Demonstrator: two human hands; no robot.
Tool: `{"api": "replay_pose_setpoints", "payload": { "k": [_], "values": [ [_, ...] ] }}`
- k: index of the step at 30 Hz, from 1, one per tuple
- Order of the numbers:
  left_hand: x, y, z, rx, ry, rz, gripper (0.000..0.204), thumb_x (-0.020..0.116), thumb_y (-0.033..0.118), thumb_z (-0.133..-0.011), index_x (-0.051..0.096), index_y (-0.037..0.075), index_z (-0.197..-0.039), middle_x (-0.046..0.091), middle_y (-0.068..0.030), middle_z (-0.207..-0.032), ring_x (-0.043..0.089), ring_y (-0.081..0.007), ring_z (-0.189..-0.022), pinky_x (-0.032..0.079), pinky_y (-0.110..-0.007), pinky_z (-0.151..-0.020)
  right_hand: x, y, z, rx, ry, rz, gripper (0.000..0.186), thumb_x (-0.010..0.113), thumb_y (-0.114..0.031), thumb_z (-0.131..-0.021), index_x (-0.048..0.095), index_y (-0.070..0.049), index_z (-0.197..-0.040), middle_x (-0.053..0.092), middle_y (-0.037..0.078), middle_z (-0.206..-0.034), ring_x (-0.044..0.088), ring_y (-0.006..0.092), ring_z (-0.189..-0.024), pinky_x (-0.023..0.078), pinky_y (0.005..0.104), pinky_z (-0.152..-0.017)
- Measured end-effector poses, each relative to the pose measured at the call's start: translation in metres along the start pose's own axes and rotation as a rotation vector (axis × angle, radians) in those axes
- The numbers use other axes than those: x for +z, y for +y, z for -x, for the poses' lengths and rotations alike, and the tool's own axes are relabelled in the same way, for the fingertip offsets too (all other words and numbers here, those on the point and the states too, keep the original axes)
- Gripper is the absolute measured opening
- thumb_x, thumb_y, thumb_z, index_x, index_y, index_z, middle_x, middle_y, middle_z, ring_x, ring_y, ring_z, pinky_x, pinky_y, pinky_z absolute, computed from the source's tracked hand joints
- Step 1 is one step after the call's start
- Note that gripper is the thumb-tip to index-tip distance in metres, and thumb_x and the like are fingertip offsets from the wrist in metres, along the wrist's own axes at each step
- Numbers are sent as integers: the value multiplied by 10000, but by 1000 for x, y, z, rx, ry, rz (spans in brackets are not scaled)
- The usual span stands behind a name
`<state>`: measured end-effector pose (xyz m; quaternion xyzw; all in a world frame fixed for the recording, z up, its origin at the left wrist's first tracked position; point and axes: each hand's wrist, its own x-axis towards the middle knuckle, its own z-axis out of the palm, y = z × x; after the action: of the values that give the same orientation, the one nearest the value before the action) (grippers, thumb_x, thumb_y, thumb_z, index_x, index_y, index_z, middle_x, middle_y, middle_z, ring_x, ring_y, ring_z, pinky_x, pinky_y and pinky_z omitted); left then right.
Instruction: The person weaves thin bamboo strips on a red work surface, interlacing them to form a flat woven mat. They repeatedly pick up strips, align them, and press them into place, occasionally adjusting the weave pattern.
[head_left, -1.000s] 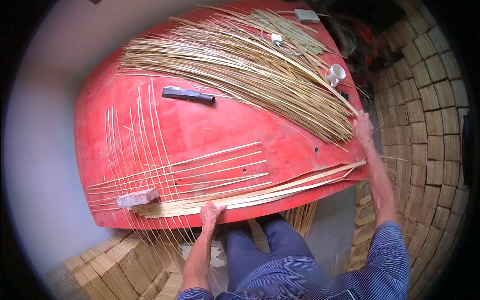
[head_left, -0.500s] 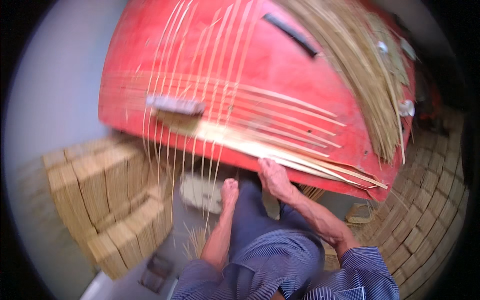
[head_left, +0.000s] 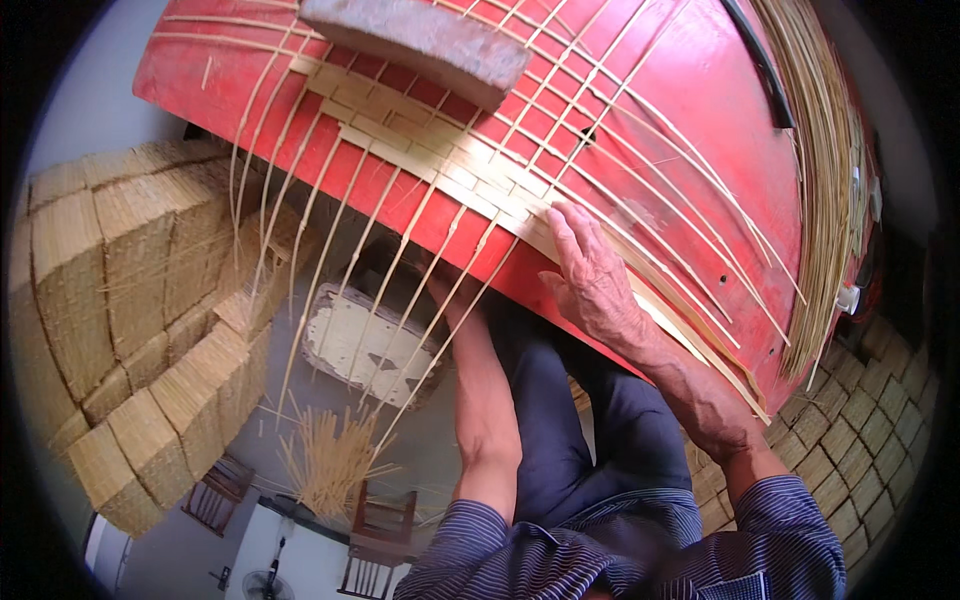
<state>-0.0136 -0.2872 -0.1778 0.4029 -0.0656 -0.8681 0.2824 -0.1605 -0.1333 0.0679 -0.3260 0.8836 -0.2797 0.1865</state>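
Note:
My right hand (head_left: 592, 275) rests on the weave with its fingers stretched out and the thumb apart. Beneath its fingertips runs a partly woven mat of pale flat strips (head_left: 470, 170) along the near edge of a red board (head_left: 690, 110). Thin strips cross the mat, and several hang over the board's near edge. A grey-brown block (head_left: 415, 45) lies on top of the weave. My left hand (head_left: 440, 288) is low beside the board's near edge, behind the hanging strips; its fingers are hidden there.
Bundled woven stacks (head_left: 160, 230) stand on the left, and more blocks (head_left: 840, 450) lie at lower right. Long loose strips (head_left: 815, 200) and a dark bar (head_left: 762, 60) lie on the board's right side. Below are a worn pale stool (head_left: 365, 345) and a spray of cut strips (head_left: 335, 460).
The view has shifted closer to the board. My right hand has gone from closed at the edge to spread on the weave. My left fist has moved to behind the hanging strips.

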Motion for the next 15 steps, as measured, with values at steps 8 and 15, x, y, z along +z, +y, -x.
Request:
{"api": "replay_pose_setpoints", "payload": {
  "k": [8,15],
  "values": [
    [93,71,0,423,-255,106,702,629,463,-905,426,-6,-1386,551,-186,-1338,571,-302,-1164,445,-466,-1065,23,0,-19,-76,0,98,783,762,-70,-696,392,94,-1366,408,272,-1411,394,435,-1337,379,460,-1102],
    [173,86,43,336,-232,-18,915,525,591,-918,223,-78,-1463,400,-312,-1436,451,-416,-1305,383,-511,-1100,38,6,-26,-58,136,243,750,758,-78,-688,419,105,-1332,435,272,-1381,401,435,-1316,376,474,-1100]
  ]
}}
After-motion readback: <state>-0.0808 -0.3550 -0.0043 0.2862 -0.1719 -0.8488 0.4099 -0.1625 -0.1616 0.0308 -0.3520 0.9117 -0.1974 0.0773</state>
